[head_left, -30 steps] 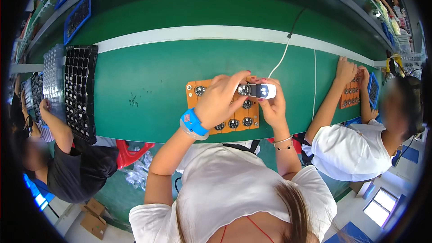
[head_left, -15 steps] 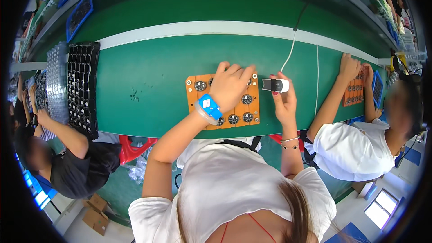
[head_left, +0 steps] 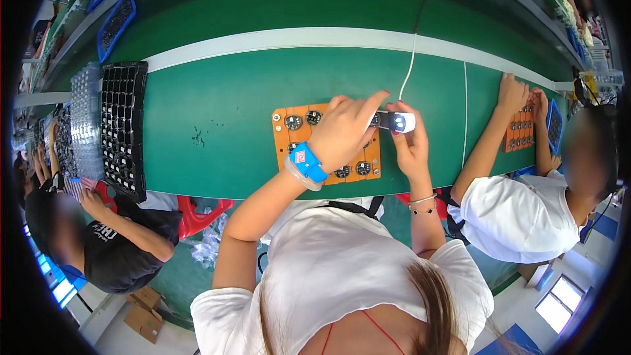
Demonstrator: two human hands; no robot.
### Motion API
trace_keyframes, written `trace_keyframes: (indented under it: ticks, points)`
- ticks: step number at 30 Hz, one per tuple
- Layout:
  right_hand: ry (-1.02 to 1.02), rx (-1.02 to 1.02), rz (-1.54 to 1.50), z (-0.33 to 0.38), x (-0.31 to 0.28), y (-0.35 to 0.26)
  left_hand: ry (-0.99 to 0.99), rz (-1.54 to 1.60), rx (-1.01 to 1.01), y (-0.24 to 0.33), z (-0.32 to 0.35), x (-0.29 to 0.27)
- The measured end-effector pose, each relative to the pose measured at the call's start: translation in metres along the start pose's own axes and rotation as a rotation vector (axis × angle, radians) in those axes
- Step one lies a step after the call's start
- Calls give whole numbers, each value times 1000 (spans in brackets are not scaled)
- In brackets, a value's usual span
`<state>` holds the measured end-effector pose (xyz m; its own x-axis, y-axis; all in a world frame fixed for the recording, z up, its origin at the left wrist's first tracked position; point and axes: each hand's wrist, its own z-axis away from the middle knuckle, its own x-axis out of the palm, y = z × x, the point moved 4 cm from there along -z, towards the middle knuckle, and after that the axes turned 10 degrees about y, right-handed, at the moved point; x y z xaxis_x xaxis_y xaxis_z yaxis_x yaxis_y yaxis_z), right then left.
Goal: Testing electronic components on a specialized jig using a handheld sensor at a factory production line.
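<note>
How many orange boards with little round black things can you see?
2. One orange board is partly covered by the person's left hand; the other board is at the right, near a white-shirted co-worker. More may be hidden.

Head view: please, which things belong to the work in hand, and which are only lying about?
In the work, apparently:
orange board with round black parts
white device in the right hand
white cable

Lying about, apparently:
scattered dark bits
cardboard boxes
crumpled clear plastic
</note>
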<state>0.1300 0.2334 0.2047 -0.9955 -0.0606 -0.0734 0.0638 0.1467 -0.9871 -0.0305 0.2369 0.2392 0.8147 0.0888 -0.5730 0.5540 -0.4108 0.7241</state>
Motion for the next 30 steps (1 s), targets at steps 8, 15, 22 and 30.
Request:
trace_keyframes:
  ticks: [8, 15, 22, 30]
  points:
    - [195, 4, -98, 10, -14, 21, -27, -6, -78, -18, 6, 11]
    - [57, 70, -76, 25, -27, 22, 2, -190, 56, -16, 38, 14]
    - [-58, -32, 243, 35, -18, 34, -36, -215, 95, -20, 47, 36]
    - [22, 149, -19, 47, 7, 40, 47, -123, 5, -27, 61, 8]
